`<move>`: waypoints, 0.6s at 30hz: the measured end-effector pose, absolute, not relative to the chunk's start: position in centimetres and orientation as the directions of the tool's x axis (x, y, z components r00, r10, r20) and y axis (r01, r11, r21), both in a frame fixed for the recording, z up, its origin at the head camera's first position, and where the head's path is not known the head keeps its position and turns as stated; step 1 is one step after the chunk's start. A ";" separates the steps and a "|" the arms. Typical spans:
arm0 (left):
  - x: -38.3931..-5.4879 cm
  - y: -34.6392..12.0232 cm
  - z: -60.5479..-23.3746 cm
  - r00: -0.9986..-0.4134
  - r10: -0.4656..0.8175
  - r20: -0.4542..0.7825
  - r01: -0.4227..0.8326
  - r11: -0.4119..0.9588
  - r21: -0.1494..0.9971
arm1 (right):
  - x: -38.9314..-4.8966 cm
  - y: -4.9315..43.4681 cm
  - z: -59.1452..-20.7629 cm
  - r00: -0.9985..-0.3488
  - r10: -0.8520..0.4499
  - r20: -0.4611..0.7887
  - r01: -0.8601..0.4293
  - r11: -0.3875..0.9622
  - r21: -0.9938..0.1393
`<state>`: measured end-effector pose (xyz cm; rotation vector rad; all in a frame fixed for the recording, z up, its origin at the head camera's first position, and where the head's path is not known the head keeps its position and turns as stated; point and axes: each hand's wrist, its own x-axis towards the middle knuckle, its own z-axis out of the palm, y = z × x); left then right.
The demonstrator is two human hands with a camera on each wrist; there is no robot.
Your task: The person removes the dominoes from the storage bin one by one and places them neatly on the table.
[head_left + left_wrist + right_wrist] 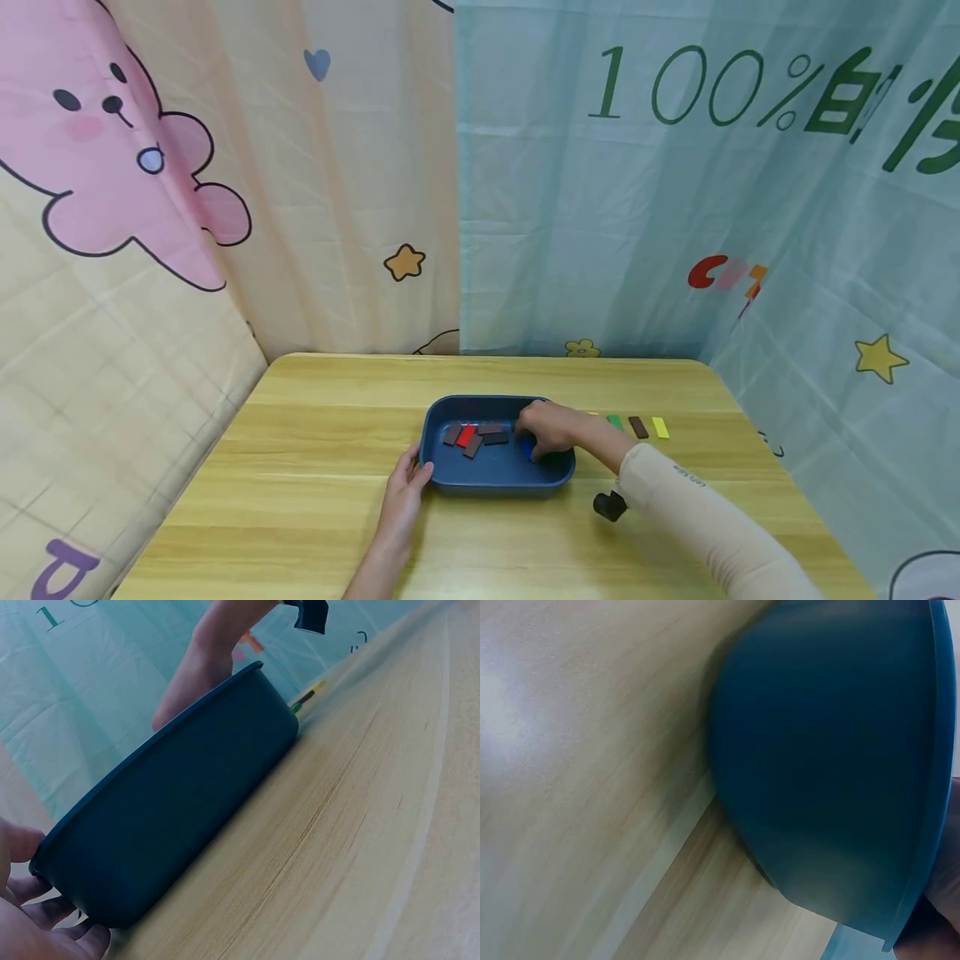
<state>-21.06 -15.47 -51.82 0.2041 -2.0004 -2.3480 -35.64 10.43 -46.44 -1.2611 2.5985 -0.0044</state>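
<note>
A dark blue plastic bin (495,487) stands on the table. My left hand (402,496) holds its left end, the thumb at the rim and the other fingers against the outer wall, as the left wrist view also shows. Over the right end of the bin my right hand (551,427) reaches in with its fingers pointing down. Between its thumb and fingers a bright blue tile (528,448) shows, partly covered by the hand. Several flat tiles lie loose in the left and middle of the bin, among them a red tile (466,436) and a black tile (496,438).
To the right of the bin, a green tile (615,422), a brown tile (638,427) and a yellow tile (660,427) lie in a row on the wooden table (315,500). Printed curtains (570,208) hang behind the table and at its sides.
</note>
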 end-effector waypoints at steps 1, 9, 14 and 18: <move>-21.0 -15.5 -51.8 -0.990 -0.122 -0.066 -0.045 -0.165 0.985 | -35.7 10.3 -46.5 -0.595 -0.772 -0.225 -0.771 0.627 -0.112; -21.1 -15.5 -51.8 -0.992 -0.120 -0.047 -0.027 -0.164 0.986 | -36.3 10.2 -46.5 -0.616 -0.767 -0.179 -0.723 0.641 -0.258; -21.0 -15.5 -51.8 -0.992 -0.117 -0.050 -0.030 -0.165 0.986 | -36.2 10.6 -46.2 -0.593 -0.794 -0.135 -0.707 0.593 -0.386; -21.0 -15.5 -51.8 -0.992 -0.117 -0.044 -0.024 -0.172 0.985 | -36.4 11.0 -46.0 -0.578 -0.810 -0.098 -0.693 0.551 -0.465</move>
